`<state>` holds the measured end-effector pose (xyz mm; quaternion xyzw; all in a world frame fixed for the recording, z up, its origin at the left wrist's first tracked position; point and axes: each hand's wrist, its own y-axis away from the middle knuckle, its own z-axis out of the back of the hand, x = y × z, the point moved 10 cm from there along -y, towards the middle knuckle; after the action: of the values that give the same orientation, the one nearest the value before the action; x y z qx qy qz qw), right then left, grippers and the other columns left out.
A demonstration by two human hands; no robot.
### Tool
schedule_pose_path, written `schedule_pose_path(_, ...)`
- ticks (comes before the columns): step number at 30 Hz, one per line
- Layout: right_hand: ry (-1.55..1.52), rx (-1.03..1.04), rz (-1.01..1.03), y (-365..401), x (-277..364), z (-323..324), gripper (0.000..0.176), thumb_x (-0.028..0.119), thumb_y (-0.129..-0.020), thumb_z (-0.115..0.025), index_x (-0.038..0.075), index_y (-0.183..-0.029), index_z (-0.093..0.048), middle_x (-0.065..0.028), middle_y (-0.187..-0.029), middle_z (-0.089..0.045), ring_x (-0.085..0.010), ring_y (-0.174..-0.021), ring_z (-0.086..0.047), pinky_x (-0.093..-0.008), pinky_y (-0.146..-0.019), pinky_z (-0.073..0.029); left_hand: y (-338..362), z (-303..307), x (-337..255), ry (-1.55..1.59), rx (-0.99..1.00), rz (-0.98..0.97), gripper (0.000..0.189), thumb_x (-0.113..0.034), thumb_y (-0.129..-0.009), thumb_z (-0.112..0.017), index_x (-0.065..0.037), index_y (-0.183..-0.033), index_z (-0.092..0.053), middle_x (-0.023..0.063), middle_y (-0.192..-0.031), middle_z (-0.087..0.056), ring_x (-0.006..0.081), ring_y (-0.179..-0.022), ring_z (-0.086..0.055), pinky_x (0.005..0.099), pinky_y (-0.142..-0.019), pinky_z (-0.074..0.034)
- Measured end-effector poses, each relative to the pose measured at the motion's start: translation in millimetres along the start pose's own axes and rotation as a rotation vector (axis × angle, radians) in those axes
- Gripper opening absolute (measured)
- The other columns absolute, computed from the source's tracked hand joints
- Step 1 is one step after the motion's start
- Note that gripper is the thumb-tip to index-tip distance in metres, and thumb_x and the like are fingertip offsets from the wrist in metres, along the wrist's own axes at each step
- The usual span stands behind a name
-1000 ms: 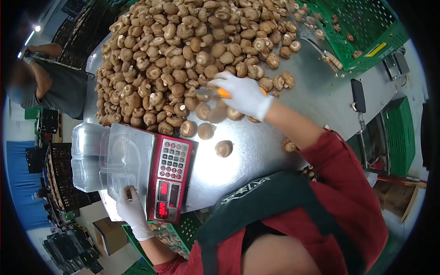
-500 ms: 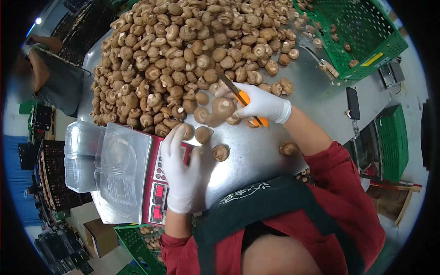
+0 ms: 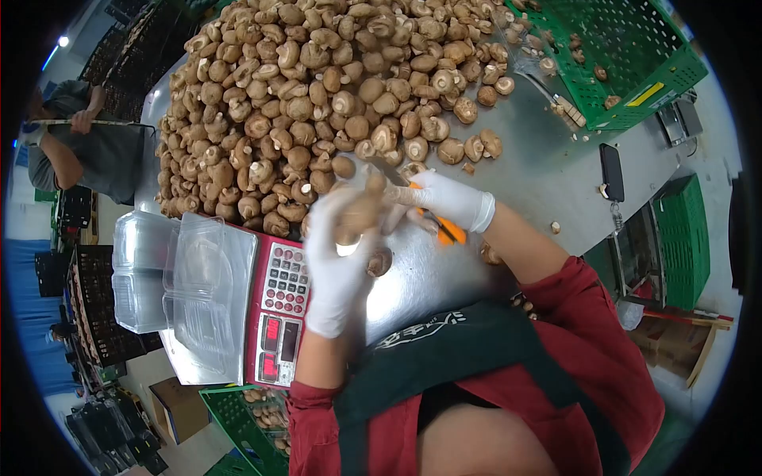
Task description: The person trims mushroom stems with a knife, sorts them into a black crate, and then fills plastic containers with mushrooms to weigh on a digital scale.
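My left hand [image 3: 333, 262], in a white glove, is closed around a mushroom [image 3: 359, 216] above the steel table, beside the red scale [image 3: 279, 317]; motion blurs its fingers. My right hand [image 3: 452, 200], also gloved, grips an orange-handled knife [image 3: 451, 230] whose blade points toward the held mushroom. The space between blade and mushroom is too blurred to judge contact. Behind both hands rises a large pile of mushrooms [image 3: 317, 103]. A loose mushroom [image 3: 379, 262] lies under my left hand.
Clear plastic trays [image 3: 202, 293] rest on the scale's plate, with more stacked trays [image 3: 139, 270] beside them. A green crate [image 3: 627, 71] stands at the upper right, near a phone [image 3: 611, 173]. A person [image 3: 95, 143] stands at the left, holding a thin rod.
My left hand has moved up and right from the scale's keypad side and now holds a mushroom. My right hand and knife have shifted slightly down. The person at the left has changed posture.
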<state>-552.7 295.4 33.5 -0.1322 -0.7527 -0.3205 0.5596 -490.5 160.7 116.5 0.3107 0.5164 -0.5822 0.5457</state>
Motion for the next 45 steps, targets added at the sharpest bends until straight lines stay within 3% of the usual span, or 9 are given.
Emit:
schedule_pose_path(5, 0.78, -0.473, 0.466, -7, 39, 35, 0.037, 0.03, -0.086, -0.069, 0.012, -0.117, -0.062, -0.0116, -0.085, -0.067, -0.0281, -0.074, -0.066, -0.0375, -0.062, -0.052, 34, 94, 45, 0.49, -0.313, 0.289, 0.054, -0.015, -0.087, -0.06, -0.001, -0.136, -0.044, 0.016, -0.134, -0.051, 0.0267, -0.121, -0.053, 0.0358, -0.1, -0.047)
schedule_pose_path(11, 1.097, -0.325, 0.423, -51, 23, -20, 0.045, 0.017, -0.076, -0.073, 0.013, -0.117, -0.055, -0.0127, -0.108, -0.061, -0.033, -0.093, -0.065, -0.0441, -0.079, -0.053, 49, 68, 59, 0.84, -0.179, 0.346, 0.058, -0.022, -0.086, -0.063, 0.001, -0.136, -0.042, 0.0197, -0.138, -0.047, 0.0272, -0.121, -0.051, 0.0364, -0.097, -0.048)
schedule_pose_path(18, 0.981, -0.309, 0.199, -45, 28, 29, 0.046, 0.03, -0.08, -0.07, 0.012, -0.119, -0.056, -0.0175, -0.103, -0.068, -0.035, -0.095, -0.066, -0.0415, -0.083, -0.052, 42, 71, 54, 0.056, -0.17, 0.412, 0.028, -0.001, -0.086, -0.065, -0.001, -0.114, -0.061, 0.0084, -0.097, -0.067, 0.0207, -0.08, -0.064, 0.0303, -0.072, -0.052)
schedule_pose_path(21, 0.936, -0.296, 0.182, -34, 27, 45, 0.05, 0.029, -0.08, -0.071, 0.01, -0.123, -0.055, -0.0192, -0.106, -0.067, -0.0357, -0.098, -0.065, -0.041, -0.085, -0.051, 2, 50, 26, -0.645, -0.049, -0.005, 0.031, -0.005, -0.082, -0.068, -0.003, -0.113, -0.062, 0.011, -0.101, -0.067, 0.0246, -0.087, -0.066, 0.0322, -0.075, -0.052)
schedule_pose_path(27, 0.852, -0.367, 0.16, -7, 17, 82, 0.054, 0.028, -0.08, -0.069, 0.008, -0.127, -0.054, -0.0213, -0.108, -0.065, -0.0379, -0.108, -0.061, -0.0411, -0.092, -0.048, -34, -6, 71, -0.749, 0.214, 0.076, 0.033, -0.013, -0.079, -0.067, -0.013, -0.112, -0.064, 0.0097, -0.105, -0.063, 0.0301, -0.09, -0.065, 0.0402, -0.075, -0.052)
schedule_pose_path(28, 0.939, -0.416, 0.232, -1, 21, 85, 0.047, 0.028, -0.084, -0.068, 0.004, -0.122, -0.055, -0.0196, -0.103, -0.067, -0.03, -0.088, -0.067, -0.037, -0.075, -0.053, -35, -19, 78, -0.841, 0.289, 0.054, 0.035, -0.012, -0.078, -0.065, -0.015, -0.113, -0.064, 0.0097, -0.105, -0.063, 0.031, -0.09, -0.064, 0.0416, -0.076, -0.053)
schedule_pose_path(32, -0.167, -0.199, 0.035, 14, -13, 92, 0.033, 0.031, -0.096, -0.061, 0.004, -0.114, -0.059, -0.0103, -0.088, -0.066, -0.0047, -0.046, -0.049, -0.0194, -0.038, -0.036, -36, -39, 61, -0.861, 0.356, -0.112, 0.035, -0.013, -0.077, -0.065, -0.016, -0.112, -0.062, 0.0093, -0.104, -0.064, 0.0313, -0.089, -0.064, 0.0419, -0.074, -0.053)
schedule_pose_path(35, -0.688, -0.158, -0.014, 21, -25, 84, 0.034, 0.034, -0.097, -0.059, 0.005, -0.115, -0.06, -0.0086, -0.081, -0.063, -0.0071, -0.044, -0.048, -0.0192, -0.035, -0.034, -37, -53, 57, -0.956, 0.436, -0.175, 0.035, -0.015, -0.078, -0.066, -0.015, -0.113, -0.061, 0.009, -0.105, -0.064, 0.0299, -0.089, -0.064, 0.0417, -0.072, -0.053)
schedule_pose_path(45, -0.924, -0.012, 0.091, 33, -34, 99, 0.056, 0.054, -0.101, -0.037, 0.009, -0.127, -0.056, -0.0047, -0.073, -0.059, -0.0062, -0.038, -0.038, -0.0188, -0.035, -0.031, 3, 30, 28, 0.174, -0.013, 0.412, 0.057, 0.001, -0.074, -0.065, 0.002, -0.129, -0.054, 0.0061, -0.116, -0.056, 0.0122, -0.105, -0.055, 0.0265, -0.086, -0.046)
